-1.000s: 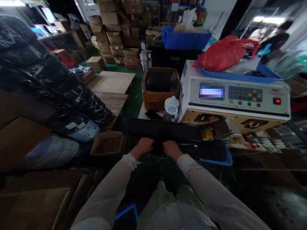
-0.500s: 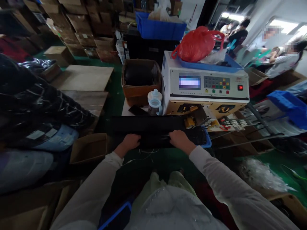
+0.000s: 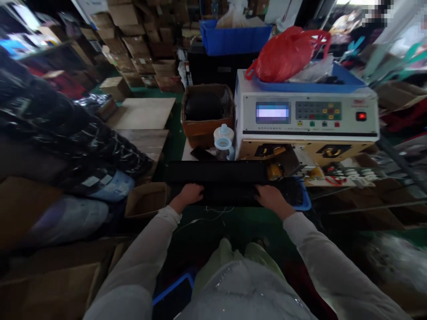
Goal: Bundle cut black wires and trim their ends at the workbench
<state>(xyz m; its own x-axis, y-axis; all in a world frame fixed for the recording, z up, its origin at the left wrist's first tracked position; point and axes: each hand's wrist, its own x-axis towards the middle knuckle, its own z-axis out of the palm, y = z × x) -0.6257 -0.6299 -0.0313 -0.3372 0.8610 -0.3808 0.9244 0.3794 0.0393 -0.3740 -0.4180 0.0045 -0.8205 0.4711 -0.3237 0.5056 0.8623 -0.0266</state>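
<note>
My left hand [image 3: 190,194] is closed over the left part of a long black tray-like surface [image 3: 216,171] in front of the machine. Farther right, my right hand [image 3: 271,198] is closed too, its fingers curled at the same dark strip. Whatever lies between the fingers merges with the black and cannot be made out. Just beyond the right hand, a brass-coloured roller part [image 3: 274,171] sticks out from the white machine [image 3: 308,113], which has a lit screen and a keypad. A blue tray [image 3: 305,200] shows beside my right wrist.
A light-blue-lidded bottle [image 3: 223,142] and a dark flat object [image 3: 202,154] stand behind the black surface. Beyond is a carton [image 3: 207,129] holding a black roll. An open carton [image 3: 147,200] sits left. A red bag [image 3: 287,55] lies atop the machine. Thin pale wires [image 3: 213,213] dangle below.
The view has turned a little left, so the scene sits farther right. My hands are slightly farther apart along the black surface, both still closed.
</note>
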